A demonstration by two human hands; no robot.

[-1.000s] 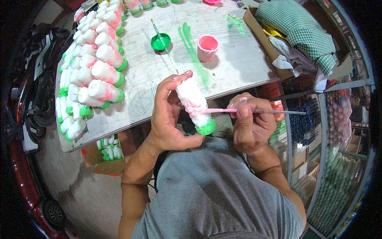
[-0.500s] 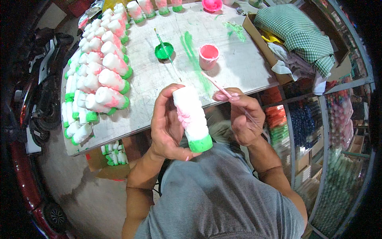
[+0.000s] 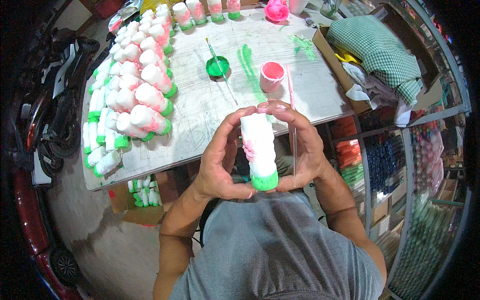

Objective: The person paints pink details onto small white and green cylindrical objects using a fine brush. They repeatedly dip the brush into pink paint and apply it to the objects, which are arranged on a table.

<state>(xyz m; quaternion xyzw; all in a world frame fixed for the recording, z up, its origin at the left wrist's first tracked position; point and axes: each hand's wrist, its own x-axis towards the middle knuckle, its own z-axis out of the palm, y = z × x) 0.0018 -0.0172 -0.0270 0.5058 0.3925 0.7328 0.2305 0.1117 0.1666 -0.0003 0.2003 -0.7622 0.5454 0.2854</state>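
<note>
Above my lap, a white pillar candle (image 3: 259,145) with a green base and a pink raised flower stands nearly upright between my hands. My left hand (image 3: 220,160) curls round its left side, fingertips at the top and thumb by the base. On the other side, my right hand (image 3: 306,145) touches the candle's top and base with fingers and thumb. A thin pink-smeared paintbrush (image 3: 291,95) is tucked in that same hand, running upright. On the table just ahead stand a pink paint cup (image 3: 272,77) and a green paint dish (image 3: 217,66) with another brush (image 3: 212,49) lying across it.
Stacked white, pink and green candles (image 3: 137,75) fill the left of the table (image 3: 200,110), and several stand along its far edge. At the right is a cardboard box (image 3: 340,75) with checked cloth (image 3: 375,45). Shelves (image 3: 367,170) stand beside me; a box (image 3: 125,205) sits below left.
The candle has turned more upright and shifted right. My right hand has come in from the side to touch it, and its brush has swung from slanted to upright.
</note>
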